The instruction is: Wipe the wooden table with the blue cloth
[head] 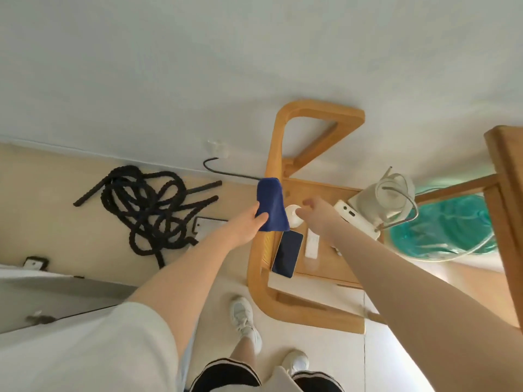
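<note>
Head view, left hand pinching blue cloth, right hand loosely spread, touching white round object on wooden table

You're in a home room: small wooden side table at 1 o'clock holding a phone and kettle, exercise rope heaped at 10 o'clock.
</note>
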The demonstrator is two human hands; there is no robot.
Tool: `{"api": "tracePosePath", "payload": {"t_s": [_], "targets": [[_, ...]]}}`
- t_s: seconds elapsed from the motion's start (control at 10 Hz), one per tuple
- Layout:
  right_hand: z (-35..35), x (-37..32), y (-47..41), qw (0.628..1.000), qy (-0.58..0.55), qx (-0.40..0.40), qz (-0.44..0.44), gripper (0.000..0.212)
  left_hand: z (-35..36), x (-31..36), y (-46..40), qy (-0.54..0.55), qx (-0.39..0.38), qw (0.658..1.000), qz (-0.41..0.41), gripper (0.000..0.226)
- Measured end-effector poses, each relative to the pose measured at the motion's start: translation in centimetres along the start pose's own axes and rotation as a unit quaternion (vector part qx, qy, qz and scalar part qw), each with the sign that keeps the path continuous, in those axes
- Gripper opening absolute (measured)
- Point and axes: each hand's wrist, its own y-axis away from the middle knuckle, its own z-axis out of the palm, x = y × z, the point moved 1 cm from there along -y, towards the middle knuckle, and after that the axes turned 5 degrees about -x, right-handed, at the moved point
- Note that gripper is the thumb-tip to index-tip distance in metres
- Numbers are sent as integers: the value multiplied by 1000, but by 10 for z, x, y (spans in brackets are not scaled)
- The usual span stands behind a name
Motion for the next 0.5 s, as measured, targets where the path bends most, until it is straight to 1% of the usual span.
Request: {"api": "tracePosePath", "payload": {"t_s": [0.1,0.2,0.3,0.4,0.5], "targets": [[-10,10,15,1000,0,-7,-14,37,6,2,1,-43,-22,999,-16,58],[-27,30,35,998,-59,9,-25,31,2,11,9,-117,-6,993,11,46],[-37,49,67,994,-97,49,-33,26,-2,30,35,-189,9,981,42,51],[-45,73,104,986,-94,119,-64,26,6,57,73,-182,101,974,90,54],[-54,94,150,970,-65,210,-105,26,20,84,111,-143,179,958,173,48]]}}
